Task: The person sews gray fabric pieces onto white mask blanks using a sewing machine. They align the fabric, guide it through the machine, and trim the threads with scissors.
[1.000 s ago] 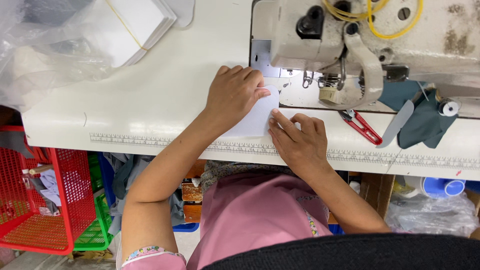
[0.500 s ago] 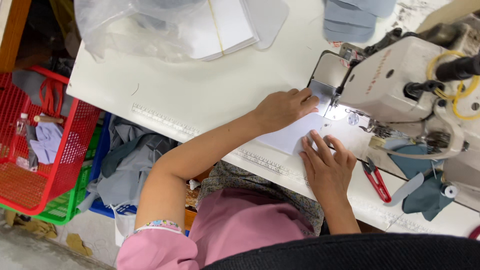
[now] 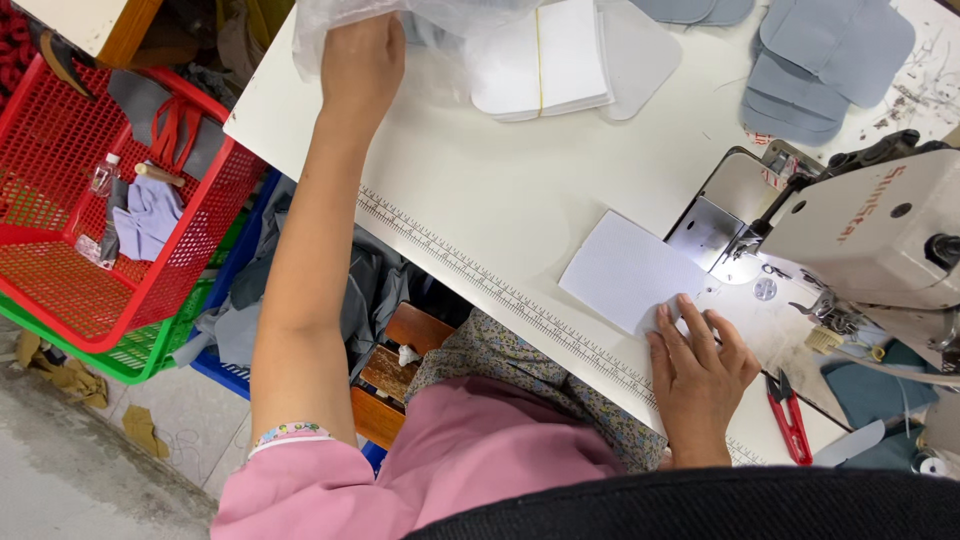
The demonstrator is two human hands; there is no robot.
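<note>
Resting flat on the white table (image 3: pixel 480 190), the right hand (image 3: pixel 700 375) presses spread fingers onto the near corner of a white fabric piece (image 3: pixel 632 270), gripping nothing. The piece lies just beside the sewing machine (image 3: pixel 870 230). The left hand (image 3: pixel 362 62) reaches to the far table edge, fingers curled on a clear plastic bag (image 3: pixel 440 20); grip cannot be confirmed. White stacks (image 3: pixel 545 55) and grey pieces (image 3: pixel 825 60) lie beyond. Red snips (image 3: pixel 790 415) lie right of the hand. A red basket (image 3: pixel 110 210) sits beside the table above a concrete floor (image 3: pixel 90 470).
</note>
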